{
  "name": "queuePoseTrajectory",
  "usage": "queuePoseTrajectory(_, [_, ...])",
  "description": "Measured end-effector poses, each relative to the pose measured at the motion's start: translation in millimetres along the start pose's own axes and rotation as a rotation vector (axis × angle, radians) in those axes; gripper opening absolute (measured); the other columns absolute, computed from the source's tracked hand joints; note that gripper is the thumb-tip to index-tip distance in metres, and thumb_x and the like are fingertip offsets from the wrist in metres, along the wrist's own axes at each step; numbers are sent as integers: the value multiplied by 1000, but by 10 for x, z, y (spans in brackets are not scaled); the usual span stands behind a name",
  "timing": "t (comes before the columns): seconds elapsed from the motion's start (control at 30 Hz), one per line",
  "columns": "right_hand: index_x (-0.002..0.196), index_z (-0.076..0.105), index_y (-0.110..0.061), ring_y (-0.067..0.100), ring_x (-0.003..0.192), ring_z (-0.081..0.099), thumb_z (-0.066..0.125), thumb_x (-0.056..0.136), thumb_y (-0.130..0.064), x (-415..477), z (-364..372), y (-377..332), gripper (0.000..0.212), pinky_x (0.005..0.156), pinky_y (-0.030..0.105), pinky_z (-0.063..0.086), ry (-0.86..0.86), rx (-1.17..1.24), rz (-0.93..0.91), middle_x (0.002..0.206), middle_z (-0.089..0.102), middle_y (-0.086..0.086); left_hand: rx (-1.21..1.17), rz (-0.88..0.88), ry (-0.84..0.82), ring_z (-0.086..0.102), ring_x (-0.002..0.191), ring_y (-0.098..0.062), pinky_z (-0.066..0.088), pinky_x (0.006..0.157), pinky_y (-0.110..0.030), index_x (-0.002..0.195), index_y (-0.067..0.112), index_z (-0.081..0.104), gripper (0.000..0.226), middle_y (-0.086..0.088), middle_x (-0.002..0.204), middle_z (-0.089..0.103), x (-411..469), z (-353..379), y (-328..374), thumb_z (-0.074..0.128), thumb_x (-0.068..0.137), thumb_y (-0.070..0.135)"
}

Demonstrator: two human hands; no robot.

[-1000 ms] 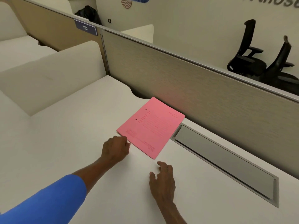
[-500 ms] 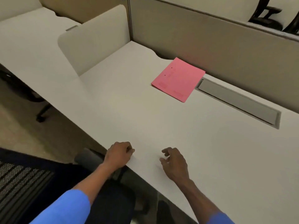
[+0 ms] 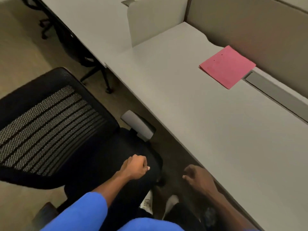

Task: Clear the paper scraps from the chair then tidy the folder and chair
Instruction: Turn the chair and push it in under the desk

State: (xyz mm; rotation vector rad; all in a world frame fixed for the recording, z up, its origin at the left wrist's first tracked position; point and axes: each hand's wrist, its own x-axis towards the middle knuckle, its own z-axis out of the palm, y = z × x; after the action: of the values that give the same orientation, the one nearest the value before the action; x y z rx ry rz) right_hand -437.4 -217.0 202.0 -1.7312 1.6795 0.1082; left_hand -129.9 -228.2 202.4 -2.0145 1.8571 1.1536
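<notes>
A black office chair [image 3: 46, 129] with a mesh back stands at the left, its dark seat [image 3: 103, 157] turned toward the white desk [image 3: 208, 122]. I see no paper scraps on the visible part of the seat. My left hand [image 3: 135, 167] is a closed fist just over the seat's front edge, with nothing showing in it. My right hand [image 3: 198, 179] hangs loosely curled and holding nothing, beside the desk's near edge. The pink folder [image 3: 228, 66] lies flat and closed at the far side of the desk, against the partition.
A grey armrest [image 3: 138, 125] sits between chair and desk edge. A grey cable lid [image 3: 273, 90] lies right of the folder, a white divider [image 3: 150, 19] at the back. Another chair's base [image 3: 93, 70] stands under the neighbouring desk. Blurred white shapes [image 3: 147, 202] lie low by my legs.
Both hands have drawn back off the desk, away from the folder, and dropped below its edge. The view swung down and left, bringing the chair into sight.
</notes>
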Motion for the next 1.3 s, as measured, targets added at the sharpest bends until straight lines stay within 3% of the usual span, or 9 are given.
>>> queuePoseTrajectory(0.2, [119, 63, -35, -1, 92, 58, 69, 94, -43, -156, 228, -30, 27, 73, 15, 42, -141, -41, -93, 109, 64, -15, -105, -71, -9, 68, 91, -11, 61, 87, -41, 101, 34, 68, 16, 8, 101, 70, -499, 574, -156, 68, 94, 49])
queuePoseTrajectory(0.33, [121, 65, -31, -4, 84, 56, 71, 94, -38, -294, 368, -21, 28, 71, 14, 43, -193, -64, -141, 103, 63, -16, -153, -125, 39, 71, 91, -16, 62, 87, -44, 94, 33, 69, 22, 6, 98, 72, -839, 887, -240, 66, 90, 54])
queuePoseTrajectory(0.47, [120, 65, -31, 12, 103, 67, 69, 93, -39, -556, 549, 0, 28, 89, 33, 58, -314, -89, -165, 115, 69, -7, -161, -186, 96, 72, 88, -19, 62, 83, -40, 91, 29, 70, 26, 7, 92, 75, -1229, 1222, -282, 65, 89, 55])
queuePoseTrajectory(0.57, [121, 65, -30, 20, 110, 68, 67, 89, -43, -777, 733, 18, 34, 95, 44, 59, -331, -121, -178, 121, 71, -2, -179, -232, 118, 73, 87, -18, 61, 78, -36, 89, 30, 71, 26, 8, 91, 75, -1503, 1483, -341, 66, 88, 56])
queuePoseTrajectory(0.97, [114, 69, -30, 20, 108, 71, 68, 87, -44, -1584, 1559, -118, 30, 88, 37, 58, -388, -178, -167, 117, 75, -4, -300, -351, 122, 72, 79, -14, 62, 79, -39, 77, 27, 70, 19, 7, 81, 76, -2419, 2146, -988, 73, 91, 38])
queuePoseTrajectory(1.1, [114, 68, -32, 20, 108, 71, 66, 83, -46, -1734, 1860, -309, 34, 88, 39, 58, -385, -161, -143, 116, 74, -5, -331, -379, 118, 66, 77, -15, 46, 70, -30, 81, 18, 69, 22, 4, 79, 72, -2636, 2065, -1356, 72, 94, 35])
queuePoseTrajectory(1.3, [120, 64, -31, 19, 110, 68, 64, 85, -44, -1805, 2217, -735, 37, 88, 40, 58, -363, -157, -144, 119, 72, -5, -339, -386, 143, 63, 69, -1, 39, 60, -22, 68, 26, 65, 29, 10, 69, 68, -2880, 1958, -2043, 75, 92, 39])
